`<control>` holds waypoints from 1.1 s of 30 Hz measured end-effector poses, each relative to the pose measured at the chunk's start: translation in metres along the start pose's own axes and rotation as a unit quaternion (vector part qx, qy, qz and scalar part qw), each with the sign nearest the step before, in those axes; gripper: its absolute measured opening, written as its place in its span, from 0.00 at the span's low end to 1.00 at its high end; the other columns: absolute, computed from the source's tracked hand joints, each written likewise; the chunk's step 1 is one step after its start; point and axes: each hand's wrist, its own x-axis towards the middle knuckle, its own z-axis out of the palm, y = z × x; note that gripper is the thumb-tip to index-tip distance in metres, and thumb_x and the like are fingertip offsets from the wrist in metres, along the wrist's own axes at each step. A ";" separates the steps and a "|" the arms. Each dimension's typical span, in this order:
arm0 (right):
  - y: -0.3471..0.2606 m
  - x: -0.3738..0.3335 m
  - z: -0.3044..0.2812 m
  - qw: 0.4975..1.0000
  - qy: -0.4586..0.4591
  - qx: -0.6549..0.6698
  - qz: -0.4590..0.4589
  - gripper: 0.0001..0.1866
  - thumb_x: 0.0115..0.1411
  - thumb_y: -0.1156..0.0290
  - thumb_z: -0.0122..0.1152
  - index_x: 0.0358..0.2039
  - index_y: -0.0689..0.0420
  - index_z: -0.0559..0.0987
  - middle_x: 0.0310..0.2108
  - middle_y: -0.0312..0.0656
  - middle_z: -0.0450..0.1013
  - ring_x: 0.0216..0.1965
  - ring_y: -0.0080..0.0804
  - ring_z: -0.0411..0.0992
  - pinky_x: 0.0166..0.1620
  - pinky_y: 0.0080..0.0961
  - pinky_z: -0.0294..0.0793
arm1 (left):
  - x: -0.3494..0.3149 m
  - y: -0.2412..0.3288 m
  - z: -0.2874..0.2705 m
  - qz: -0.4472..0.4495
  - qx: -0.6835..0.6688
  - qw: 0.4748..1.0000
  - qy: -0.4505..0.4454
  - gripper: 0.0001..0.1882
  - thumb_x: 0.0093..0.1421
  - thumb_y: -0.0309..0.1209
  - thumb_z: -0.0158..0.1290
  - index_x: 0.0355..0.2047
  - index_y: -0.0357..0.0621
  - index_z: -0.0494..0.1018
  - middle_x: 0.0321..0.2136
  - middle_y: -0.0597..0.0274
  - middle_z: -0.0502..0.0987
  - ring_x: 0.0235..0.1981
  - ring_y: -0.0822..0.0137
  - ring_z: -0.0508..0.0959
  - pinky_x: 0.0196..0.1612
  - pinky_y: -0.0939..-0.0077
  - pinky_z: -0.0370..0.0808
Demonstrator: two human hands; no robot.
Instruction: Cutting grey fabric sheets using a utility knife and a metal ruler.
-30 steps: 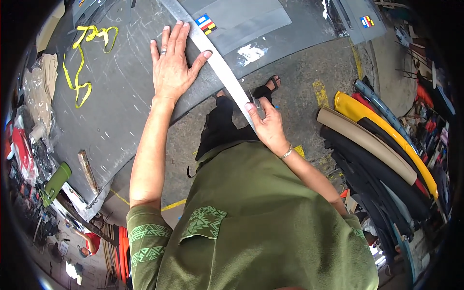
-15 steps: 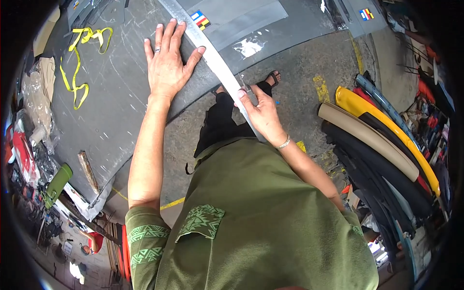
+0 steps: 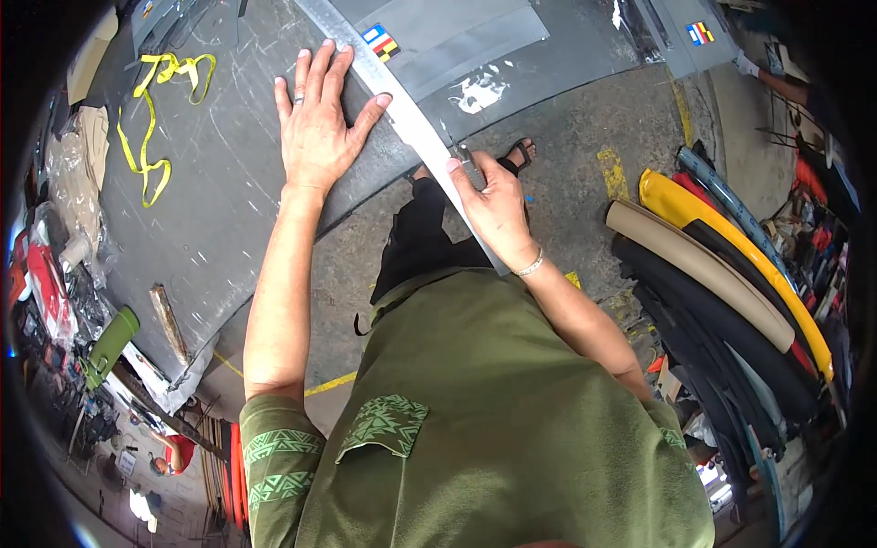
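A long metal ruler (image 3: 402, 119) lies slantwise across the grey sheet material (image 3: 242, 146) on the table, its near end jutting past the edge toward my body. My left hand (image 3: 317, 142) rests flat and open on the sheet, fingers spread, with fingertips and thumb against the ruler's left edge. My right hand (image 3: 496, 205) is closed around a small grey-handled utility knife (image 3: 471, 171), just beyond the table edge; its thumb lies on the ruler. The knife's blade is hard to make out. A flat grey strip with a small colourful label (image 3: 380, 42) lies right of the ruler.
A yellow tape measure (image 3: 143, 137) curls on the table's left. Near the left edge lies a wooden stick (image 3: 168, 324). Rolls of material, one of them beige (image 3: 703, 274), stand at the right. A co-worker's gloved hand (image 3: 747, 64) shows at upper right; another person is lower left.
The knife has turned slightly in my right hand, showing more of its dark handle. My left hand keeps its place on the ruler. The whole view has shifted a little.
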 end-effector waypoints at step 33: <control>0.013 0.014 0.011 0.997 0.029 0.014 -0.070 0.13 0.64 0.62 0.66 0.40 0.60 0.80 0.28 0.54 0.78 0.33 0.53 0.80 0.35 0.37 0.76 | 0.001 0.003 -0.004 -0.009 -0.016 1.000 0.005 0.42 0.61 0.63 0.55 0.69 0.54 0.64 0.71 0.61 0.61 0.75 0.52 0.54 0.73 0.35 0.45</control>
